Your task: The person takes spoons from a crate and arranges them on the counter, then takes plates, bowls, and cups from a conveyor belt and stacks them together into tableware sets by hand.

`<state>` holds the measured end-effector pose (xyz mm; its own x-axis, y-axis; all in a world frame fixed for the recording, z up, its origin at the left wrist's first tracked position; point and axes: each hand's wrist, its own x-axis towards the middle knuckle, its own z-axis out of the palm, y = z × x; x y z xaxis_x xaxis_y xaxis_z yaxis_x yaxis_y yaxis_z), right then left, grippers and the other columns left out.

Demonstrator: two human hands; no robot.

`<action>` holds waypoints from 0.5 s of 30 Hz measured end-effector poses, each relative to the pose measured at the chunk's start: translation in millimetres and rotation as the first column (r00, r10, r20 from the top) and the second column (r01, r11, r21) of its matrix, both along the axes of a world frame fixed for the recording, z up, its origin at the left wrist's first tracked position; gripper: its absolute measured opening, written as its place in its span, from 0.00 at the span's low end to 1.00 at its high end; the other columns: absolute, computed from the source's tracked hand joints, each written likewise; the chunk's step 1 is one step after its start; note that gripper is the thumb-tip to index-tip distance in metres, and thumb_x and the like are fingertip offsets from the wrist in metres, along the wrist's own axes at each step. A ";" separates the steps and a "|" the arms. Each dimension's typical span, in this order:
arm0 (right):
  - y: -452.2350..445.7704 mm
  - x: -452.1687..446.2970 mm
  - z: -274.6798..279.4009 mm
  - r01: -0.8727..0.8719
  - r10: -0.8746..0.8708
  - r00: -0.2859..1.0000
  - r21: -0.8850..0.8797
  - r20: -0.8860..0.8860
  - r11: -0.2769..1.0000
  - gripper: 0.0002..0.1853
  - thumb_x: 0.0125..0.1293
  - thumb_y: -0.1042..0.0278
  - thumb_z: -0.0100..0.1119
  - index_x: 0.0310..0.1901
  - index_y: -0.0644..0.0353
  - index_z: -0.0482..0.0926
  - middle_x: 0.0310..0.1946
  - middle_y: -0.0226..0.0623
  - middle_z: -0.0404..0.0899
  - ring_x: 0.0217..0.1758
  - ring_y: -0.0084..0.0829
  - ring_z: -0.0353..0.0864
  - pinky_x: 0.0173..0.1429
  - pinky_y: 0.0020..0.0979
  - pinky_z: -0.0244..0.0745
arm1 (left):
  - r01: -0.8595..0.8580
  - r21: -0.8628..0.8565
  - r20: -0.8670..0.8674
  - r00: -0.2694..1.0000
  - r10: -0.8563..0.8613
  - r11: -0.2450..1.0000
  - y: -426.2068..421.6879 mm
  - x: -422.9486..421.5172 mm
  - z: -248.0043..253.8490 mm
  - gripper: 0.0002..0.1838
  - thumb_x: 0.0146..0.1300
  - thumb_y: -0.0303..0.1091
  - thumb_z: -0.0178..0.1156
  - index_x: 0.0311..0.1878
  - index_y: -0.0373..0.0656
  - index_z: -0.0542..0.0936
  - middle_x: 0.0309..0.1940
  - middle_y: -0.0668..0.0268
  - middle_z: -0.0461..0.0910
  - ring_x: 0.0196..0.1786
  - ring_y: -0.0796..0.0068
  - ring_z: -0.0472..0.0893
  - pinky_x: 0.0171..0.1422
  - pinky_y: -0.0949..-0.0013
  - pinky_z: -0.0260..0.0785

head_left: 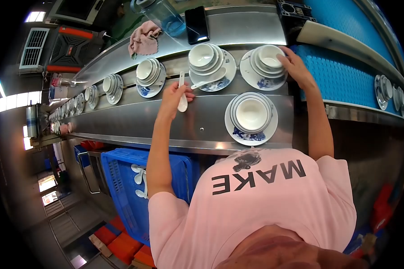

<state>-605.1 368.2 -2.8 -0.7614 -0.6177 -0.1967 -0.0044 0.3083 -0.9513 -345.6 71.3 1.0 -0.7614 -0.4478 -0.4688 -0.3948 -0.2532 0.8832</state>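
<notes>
Spoon (182,103) gripped in the left hand (172,97), right hand (294,67) at a bowl stack (258,68).
Left fingers pinch the white spoon above the metal counter (166,127), near another stack (204,57) whose plate (229,67) carries a second spoon (210,79); right fingers touch the top bowl (270,55) at its rim, though whether they grasp it cannot be told.

Bowl stacks (200,54) line the counter (202,112) lengthwise, a spoon (209,79) lying on the second from the right; a lone stack (251,114) sits at its near right corner. Along the far edge, left to right: cloth (144,39), bottle (168,20), phone (196,24). Before the near edge, a crate (114,193) holds loose spoons (140,175).
</notes>
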 end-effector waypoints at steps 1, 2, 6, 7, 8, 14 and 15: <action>-1.2 4.9 5.8 0.001 0.000 1.000 0.025 -0.031 1.000 0.28 0.62 0.56 0.52 0.59 0.64 0.63 0.49 0.45 0.72 0.49 0.31 0.71 0.53 0.29 0.65 | 0.007 -0.034 0.019 1.000 -0.006 0.999 -3.5 0.4 -1.8 0.12 0.63 0.32 0.49 0.46 0.34 0.70 0.33 0.58 0.77 0.31 0.72 0.79 0.35 0.72 0.74; 0.2 8.8 7.1 -0.039 0.045 0.993 0.060 -0.110 0.997 0.29 0.62 0.55 0.52 0.60 0.64 0.62 0.50 0.45 0.72 0.50 0.31 0.71 0.54 0.28 0.65 | -0.025 -0.023 0.015 1.000 0.025 0.999 -4.5 1.6 -1.4 0.12 0.63 0.32 0.50 0.45 0.35 0.70 0.32 0.59 0.77 0.30 0.72 0.79 0.35 0.72 0.74; 33.4 -1.9 24.0 -0.120 0.125 0.990 0.073 -0.062 0.990 0.24 0.62 0.57 0.53 0.57 0.62 0.67 0.41 0.39 0.77 0.44 0.27 0.73 0.49 0.27 0.68 | -0.087 -0.136 0.062 0.993 0.097 0.987 -10.3 5.9 -1.0 0.07 0.61 0.32 0.52 0.35 0.38 0.73 0.26 0.65 0.75 0.26 0.76 0.76 0.30 0.74 0.71; 50.4 -13.8 27.1 -0.071 0.072 0.997 0.073 -0.004 0.995 0.23 0.62 0.57 0.53 0.55 0.61 0.70 0.38 0.38 0.78 0.42 0.25 0.73 0.47 0.26 0.69 | -0.050 -0.178 0.051 0.997 0.060 0.983 -13.3 9.0 -3.9 0.07 0.61 0.32 0.51 0.33 0.38 0.73 0.25 0.66 0.74 0.25 0.77 0.75 0.30 0.74 0.70; 67.8 -20.6 35.3 0.102 -0.089 0.983 0.075 -0.162 0.992 0.20 0.60 0.59 0.54 0.50 0.61 0.74 0.35 0.34 0.78 0.38 0.23 0.73 0.44 0.26 0.70 | -0.009 -0.234 0.077 0.997 0.028 0.972 -16.3 11.2 -6.0 0.08 0.61 0.33 0.51 0.31 0.39 0.73 0.24 0.67 0.74 0.24 0.79 0.74 0.30 0.75 0.69; 236.5 -122.1 25.3 0.895 -0.392 0.257 0.064 -0.883 0.441 0.17 0.54 0.66 0.57 0.47 0.57 0.75 0.38 0.47 0.78 0.42 0.44 0.77 0.47 0.39 0.72 | 0.127 -0.341 0.140 0.987 -0.083 0.931 -14.7 9.0 -7.0 0.10 0.63 0.36 0.51 0.32 0.38 0.73 0.23 0.68 0.74 0.23 0.82 0.73 0.28 0.78 0.67; 273.9 -143.7 14.6 0.943 -0.341 0.152 0.032 -0.928 0.331 0.18 0.53 0.65 0.56 0.48 0.56 0.75 0.39 0.49 0.77 0.43 0.46 0.77 0.48 0.41 0.71 | 0.135 -0.342 0.145 0.985 -0.089 0.930 -16.5 9.1 -8.8 0.10 0.63 0.36 0.51 0.32 0.38 0.73 0.23 0.68 0.74 0.23 0.82 0.73 0.28 0.79 0.67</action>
<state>-748.8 642.1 11.7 -0.7562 0.2277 0.6135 0.0081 0.9407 -0.3392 -336.5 54.9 -7.8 -0.7615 -0.5156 -0.3929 -0.5156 0.1145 0.8491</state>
